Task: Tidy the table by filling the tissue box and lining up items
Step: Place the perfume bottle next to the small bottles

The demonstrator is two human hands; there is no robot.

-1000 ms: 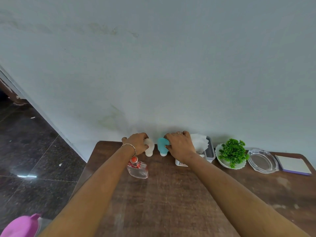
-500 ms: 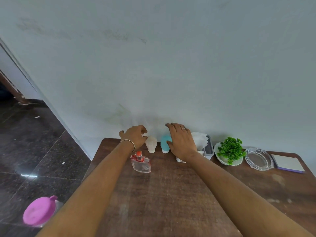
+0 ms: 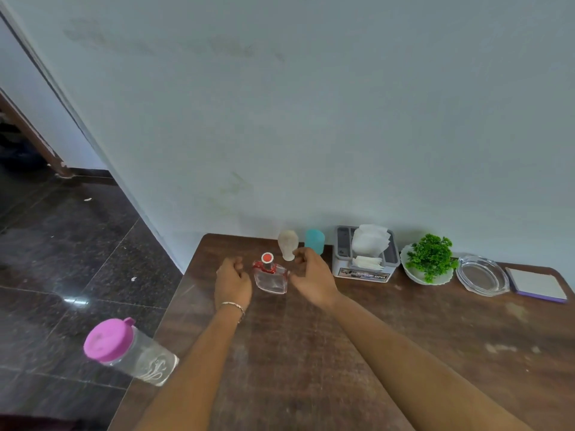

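Perfume bottle point(image 3: 270, 275) upright, red cap point(image 3: 267, 258) up; left hand point(image 3: 232, 283), right hand point(image 3: 311, 275) flank it, fingers point(image 3: 301, 254) loosely curled, empty.

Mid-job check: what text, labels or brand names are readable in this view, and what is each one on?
"OPEL": right end of the label strip on the front of the tissue box; small, so this is a likely reading.
Rest of that label strip: too blurred to read.
Perfume bottle: no text can be made out.
Pink-lidded bottle: only a white swirl pattern, no words.
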